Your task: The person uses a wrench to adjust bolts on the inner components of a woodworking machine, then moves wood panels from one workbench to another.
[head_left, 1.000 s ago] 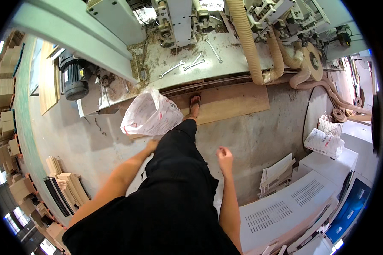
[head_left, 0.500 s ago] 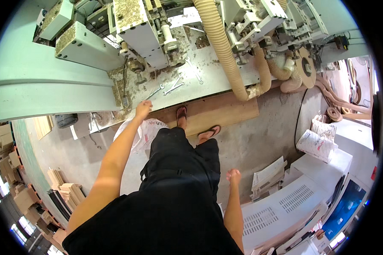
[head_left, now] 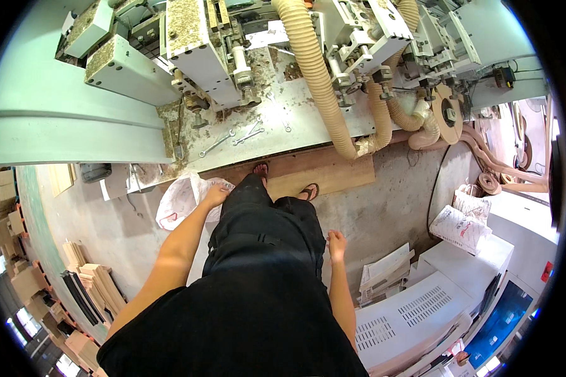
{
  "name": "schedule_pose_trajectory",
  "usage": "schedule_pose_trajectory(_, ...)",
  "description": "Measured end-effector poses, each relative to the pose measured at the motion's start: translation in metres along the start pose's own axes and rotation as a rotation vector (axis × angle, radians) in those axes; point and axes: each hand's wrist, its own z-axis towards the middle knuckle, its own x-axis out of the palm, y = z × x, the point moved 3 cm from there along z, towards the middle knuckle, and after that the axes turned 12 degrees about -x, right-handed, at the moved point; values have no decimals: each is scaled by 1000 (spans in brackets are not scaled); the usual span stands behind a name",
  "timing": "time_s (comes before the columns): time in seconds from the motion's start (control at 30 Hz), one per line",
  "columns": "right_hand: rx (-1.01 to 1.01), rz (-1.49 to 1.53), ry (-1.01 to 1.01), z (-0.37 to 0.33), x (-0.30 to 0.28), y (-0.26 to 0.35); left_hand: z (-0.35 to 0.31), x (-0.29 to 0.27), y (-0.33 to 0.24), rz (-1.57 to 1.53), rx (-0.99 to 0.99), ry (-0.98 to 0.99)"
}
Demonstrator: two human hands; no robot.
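Observation:
My left hand (head_left: 216, 195) hangs beside my left thigh, over a white bag (head_left: 177, 202) with red print. Its fingers are loosely apart and I see nothing in them. On the far side of my right hip, my right hand (head_left: 336, 244) is held in the air with its fingers curled and nothing visible in them. Ahead of me, a wrench (head_left: 217, 144) lies near the front edge of the dusty machine bed (head_left: 283, 139). A second pair of wrenches (head_left: 248, 134) lies crossed to its right, and another wrench (head_left: 285, 118) is farther right.
A ribbed beige hose (head_left: 314, 69) droops over the machine bed. Clamps and a round beige disc (head_left: 448, 113) are above it. A wooden board (head_left: 333, 178) lies underfoot. Grey vented cabinets (head_left: 431, 305) stand at right, near leaning panels (head_left: 383, 273). Wood strips (head_left: 97, 286) are stacked at left.
My left hand has drawn back from the wrench at the bed's front edge to beside my thigh; the wrench now lies there fully in view. My right hand has risen slightly.

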Motion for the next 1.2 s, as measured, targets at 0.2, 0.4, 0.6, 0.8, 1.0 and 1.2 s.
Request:
schedule_pose_trajectory(0.2,110,-64,-11,-11,-7,-24,-3,-17,35,-321,-396,56)
schedule_pose_trajectory(0.4,151,-51,-38,-40,9,-45,31,-38,2,-427,-241,-43)
schedule_pose_trajectory(0.6,109,-128,-153,-41,41,-56,46,-29,-39,-478,-162,77)
schedule_pose_trajectory(0.8,136,48,-227,-47,70,-49,54,-17,-39,-174,-109,89)
schedule_pose_trajectory(1.0,211,86,-222,-73,81,-35,65,-21,-3,-118,-117,77)
schedule_pose_trajectory(1.2,204,101,-178,-90,78,-36,72,-28,12,-155,-118,84)
